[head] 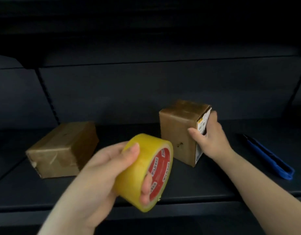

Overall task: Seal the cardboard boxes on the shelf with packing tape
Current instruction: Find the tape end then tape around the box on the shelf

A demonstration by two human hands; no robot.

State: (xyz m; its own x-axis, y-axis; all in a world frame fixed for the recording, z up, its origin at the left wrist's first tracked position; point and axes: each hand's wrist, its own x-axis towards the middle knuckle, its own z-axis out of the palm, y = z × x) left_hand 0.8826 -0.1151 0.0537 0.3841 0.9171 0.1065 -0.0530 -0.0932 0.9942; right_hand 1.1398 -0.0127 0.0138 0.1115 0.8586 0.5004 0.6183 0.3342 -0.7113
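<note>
Holding the tape roll [144, 172] in a full grip, the left hand [102, 168] keeps it ready near the upright box [178, 131]; the right hand [212, 138] clasps that box on the shelf [214, 182], probably to steady it. Another box [61, 150] lies left of it.

Head-worn camera looks forward and down, close, at the shelf [197, 187].

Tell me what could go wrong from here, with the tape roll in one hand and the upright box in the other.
1. The upright cardboard box stands on end, gripped only by the right hand at its labelled side; pressing tape on could tip it.
2. The left hand alone holds the yellow tape roll, so peeling the tape end one-handed may be awkward.
3. The blue utility knife lies beside the right forearm; a sweep could knock it off the shelf.
</note>
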